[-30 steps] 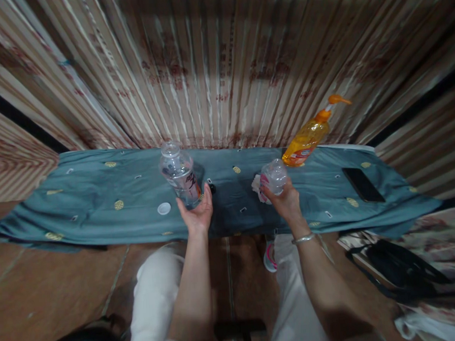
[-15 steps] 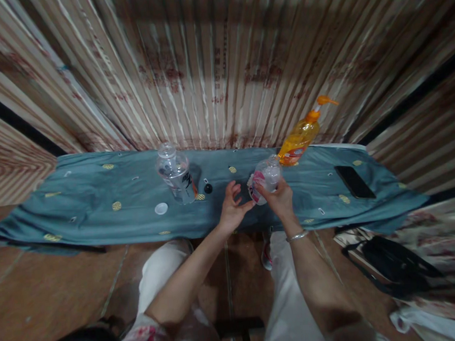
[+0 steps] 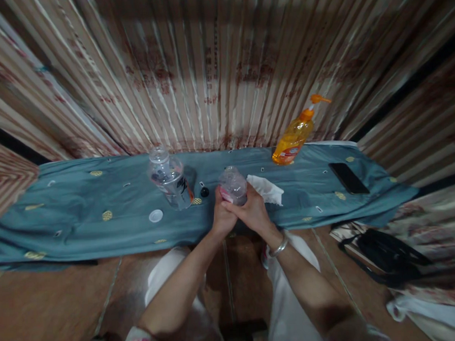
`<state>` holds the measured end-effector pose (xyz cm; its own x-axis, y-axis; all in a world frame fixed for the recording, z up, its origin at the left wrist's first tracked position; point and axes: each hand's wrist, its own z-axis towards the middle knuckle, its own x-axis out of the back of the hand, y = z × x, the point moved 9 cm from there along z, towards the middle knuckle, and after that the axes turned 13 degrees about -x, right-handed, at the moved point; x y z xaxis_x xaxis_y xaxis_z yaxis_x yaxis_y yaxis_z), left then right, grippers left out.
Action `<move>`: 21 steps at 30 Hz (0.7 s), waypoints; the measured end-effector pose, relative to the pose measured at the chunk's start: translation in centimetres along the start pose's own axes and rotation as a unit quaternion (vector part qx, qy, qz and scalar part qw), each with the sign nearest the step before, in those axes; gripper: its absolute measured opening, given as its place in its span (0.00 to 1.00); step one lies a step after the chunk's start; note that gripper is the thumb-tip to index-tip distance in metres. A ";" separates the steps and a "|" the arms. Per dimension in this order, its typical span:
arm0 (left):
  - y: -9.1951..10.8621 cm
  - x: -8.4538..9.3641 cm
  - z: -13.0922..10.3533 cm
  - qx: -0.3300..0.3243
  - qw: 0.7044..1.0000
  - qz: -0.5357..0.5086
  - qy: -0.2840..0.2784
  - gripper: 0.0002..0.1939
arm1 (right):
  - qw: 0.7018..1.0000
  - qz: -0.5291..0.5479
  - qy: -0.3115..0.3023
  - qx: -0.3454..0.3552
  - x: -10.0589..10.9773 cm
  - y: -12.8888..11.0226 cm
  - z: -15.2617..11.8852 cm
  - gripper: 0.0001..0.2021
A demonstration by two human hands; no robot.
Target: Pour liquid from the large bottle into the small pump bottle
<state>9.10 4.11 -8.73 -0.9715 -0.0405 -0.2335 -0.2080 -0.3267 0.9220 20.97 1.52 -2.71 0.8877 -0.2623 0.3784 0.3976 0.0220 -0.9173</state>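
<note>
A small clear bottle with a pink label [image 3: 234,183] is held upright, its uncapped-looking neck facing up. My left hand [image 3: 224,215] wraps its left side, and my right hand [image 3: 252,210] grips its right side, the two hands meeting in front. Just right of the bottle, a crumpled white cloth or tissue [image 3: 267,190] lies on the table. To the left stands a larger clear bottle [image 3: 173,183] with a grey and orange label and an open neck. A black cap [image 3: 204,192] and a white lid [image 3: 155,215] lie near it.
An orange pump bottle [image 3: 293,139] stands at the back right of the table with a teal cloth [image 3: 73,209]. A black phone [image 3: 349,178] lies on the right side. Behind hangs a striped curtain [image 3: 214,69]. A black bag [image 3: 384,254] sits below, at the right.
The small bottle has moved left, away from the pump bottle, in my right hand. My left hand has closed on it too. The white cloth now shows fully.
</note>
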 end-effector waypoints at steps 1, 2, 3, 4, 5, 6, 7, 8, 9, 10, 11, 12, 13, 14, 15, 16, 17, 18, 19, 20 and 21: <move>0.0 0.5 0.1 0.006 1.000 0.004 0.006 0.34 | 1.000 0.012 -0.019 0.006 -0.3 -0.1 0.1 0.34; -0.1 1.0 0.2 0.012 1.000 0.010 0.013 0.33 | 0.999 0.033 -0.039 0.008 -0.6 0.0 0.4 0.33; -0.1 1.6 0.3 0.019 0.999 0.018 0.019 0.34 | 0.997 0.060 -0.057 0.003 -0.7 0.4 0.8 0.32; -0.2 2.1 0.4 0.027 0.999 0.029 0.025 0.36 | 0.994 0.091 -0.067 -0.008 -0.7 1.0 1.4 0.29; -0.2 2.6 0.6 0.032 0.998 0.037 0.032 0.37 | 0.990 0.122 -0.066 -0.021 -0.4 1.8 2.2 0.27; -0.1 3.1 0.7 0.036 0.998 0.044 0.039 0.37 | 0.988 0.143 -0.053 -0.037 -0.1 2.8 3.0 0.26; 0.0 3.5 0.8 0.039 0.997 0.047 0.044 0.37 | 0.987 0.148 -0.033 -0.049 0.3 3.7 3.8 0.24; 0.1 3.8 0.8 0.041 0.997 0.049 0.048 0.37 | 0.989 0.139 -0.019 -0.054 0.4 4.4 4.6 0.23; 0.2 4.1 0.9 0.043 0.997 0.048 0.051 0.37 | 0.991 0.123 -0.016 -0.058 0.1 5.0 5.3 0.22; 0.3 4.3 0.8 0.044 0.997 0.047 0.053 0.36 | 0.992 0.106 -0.024 -0.060 -0.6 5.4 6.0 0.21; 0.5 4.5 0.8 0.045 0.997 0.044 0.054 0.36 | 0.994 0.087 -0.038 -0.058 -1.5 5.5 6.6 0.20; 0.6 4.8 0.7 0.045 0.997 0.041 0.052 0.35 | 0.995 0.066 -0.057 -0.053 -2.7 5.4 7.1 0.18; 0.8 5.0 0.6 0.046 0.997 0.038 0.050 0.34 | 0.995 0.040 -0.079 -0.043 -4.0 5.1 7.6 0.16; 1.0 5.2 0.5 0.047 0.997 0.036 0.047 0.34 | 0.994 0.007 -0.104 -0.025 -5.4 4.5 7.9 0.15; 1.2 5.4 0.4 0.048 0.997 0.035 0.045 0.33 | 0.990 -0.029 -0.136 -0.003 -7.0 3.8 8.0 0.13; 1.4 5.7 0.3 0.049 0.997 0.035 0.043 0.33 | 0.983 -0.063 -0.169 0.021 -8.5 3.0 8.1 0.12; 1.6 6.1 0.3 0.050 0.997 0.038 0.044 0.33 | 0.975 -0.088 -0.198 0.042 -9.8 2.4 8.1 0.10; 1.8 6.4 0.3 0.050 0.997 0.044 0.048 0.33 | 0.969 -0.102 -0.218 0.057 -10.8 1.8 8.1 0.08; 1.9 6.8 0.3 0.051 0.996 0.051 0.053 0.34 | 0.964 -0.110 -0.232 0.068 -11.5 1.3 8.1 0.06; 2.0 7.1 0.4 0.052 0.995 0.056 0.057 0.35 | 0.962 -0.112 -0.238 0.073 -12.0 1.0 8.2 0.04; 2.1 7.3 0.5 0.054 0.995 0.058 0.061 0.35 | 0.961 -0.113 -0.241 0.076 -12.3 0.7 8.2 0.04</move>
<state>1.48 3.58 -8.38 -0.9700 -0.1882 -0.1537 -0.1130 -0.2105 0.9710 12.21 12.70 -7.04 0.7651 0.2000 0.6121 0.5889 0.1673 -0.7907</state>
